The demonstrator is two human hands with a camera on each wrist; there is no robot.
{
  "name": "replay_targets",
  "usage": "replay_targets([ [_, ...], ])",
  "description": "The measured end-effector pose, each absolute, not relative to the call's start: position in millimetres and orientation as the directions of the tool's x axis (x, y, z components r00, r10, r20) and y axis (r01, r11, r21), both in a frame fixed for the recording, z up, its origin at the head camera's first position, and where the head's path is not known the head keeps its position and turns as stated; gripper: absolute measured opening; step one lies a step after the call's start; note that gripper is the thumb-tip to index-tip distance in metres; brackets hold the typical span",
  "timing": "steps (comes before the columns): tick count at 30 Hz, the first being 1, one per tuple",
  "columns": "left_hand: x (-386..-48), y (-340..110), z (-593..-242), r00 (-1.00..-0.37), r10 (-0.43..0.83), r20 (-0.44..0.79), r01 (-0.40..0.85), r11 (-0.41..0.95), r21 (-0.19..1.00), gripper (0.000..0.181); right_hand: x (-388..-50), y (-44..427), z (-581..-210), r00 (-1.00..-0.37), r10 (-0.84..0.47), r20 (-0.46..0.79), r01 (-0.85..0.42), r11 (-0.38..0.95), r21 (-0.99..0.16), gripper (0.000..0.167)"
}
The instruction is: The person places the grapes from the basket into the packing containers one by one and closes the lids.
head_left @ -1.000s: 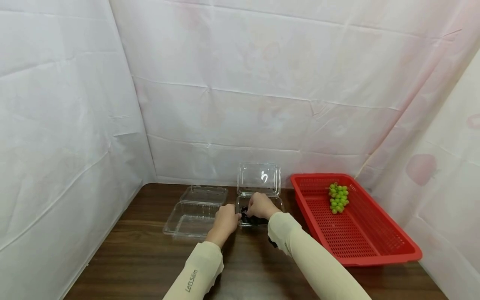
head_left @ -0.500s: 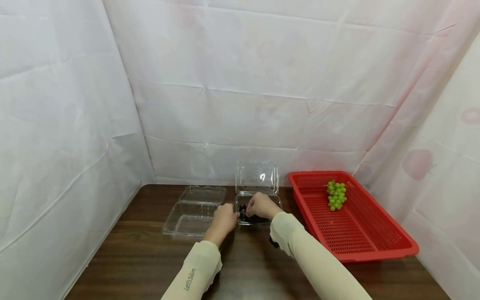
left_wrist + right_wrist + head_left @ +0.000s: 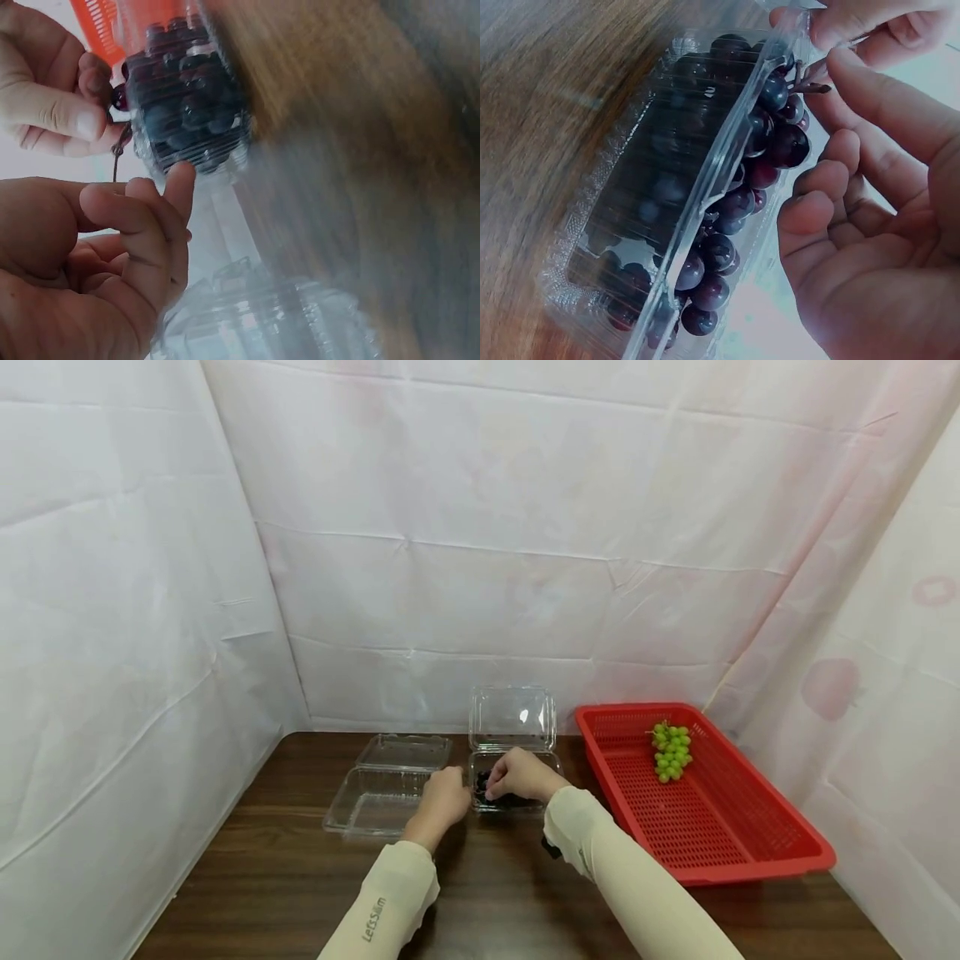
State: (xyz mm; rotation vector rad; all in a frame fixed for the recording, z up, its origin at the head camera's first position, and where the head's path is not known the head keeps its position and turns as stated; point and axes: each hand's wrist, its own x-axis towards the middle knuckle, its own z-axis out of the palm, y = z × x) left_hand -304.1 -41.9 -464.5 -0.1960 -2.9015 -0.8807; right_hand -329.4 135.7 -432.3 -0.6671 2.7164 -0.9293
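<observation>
prob tidying: right hand [image 3: 521,775] pinching brown stem [image 3: 810,88] of round dark-purple grapes [image 3: 788,147], can't tell what left hand [image 3: 444,798] grips, calls for gentle tucking imo

Slightly blurred, dark lettering [image 3: 373,919] — it reads "LetsSlim" — runs lengthwise along the cream sleeve [image 3: 397,887], on the wearer's side of the left hand [image 3: 442,798].

Head view: my right hand [image 3: 521,774] hides much of the grape box [image 3: 513,718]; dark grapes [image 3: 482,787] inside too small to count. Left wrist view: second clear box [image 3: 270,322], left of grape box, cut off below; red basket [image 3: 101,34], right of it, cropped above; table [image 3: 337,150] blurred. Right wrist view: left hand [image 3: 885,30], near grape box's rim, cropped above. Can't tell whether I grip the stem [image 3: 810,88].
</observation>
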Motion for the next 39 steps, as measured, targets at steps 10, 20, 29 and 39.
replay_targets([
  [10, -307, -51, -447, -0.993, 0.077, 0.083, 0.111, 0.824, 0.555, 0.050, -331, 139, -435, -0.898, -0.439, 0.029, -0.363, 0.703, -0.611, 0.017],
  [20, -335, -51, -425, -0.990, 0.080, 0.116, 0.133, 0.796, 0.590, 0.048, -343, 165, -424, -0.994, 0.098, 0.054, 0.017, 0.608, -0.793, 0.026],
  [29, -364, -47, -427, -0.995, 0.101, 0.013, 0.080, 0.698, 0.712, 0.047, -359, 174, -426, -0.962, 0.270, 0.027, 0.117, 0.505, -0.855, 0.033],
  [39, -380, -42, -445, -0.988, 0.146, -0.051, 0.049, 0.605, 0.795, 0.049, -365, 186, -443, -0.958, 0.286, -0.021, 0.144, 0.420, -0.896, 0.044],
])
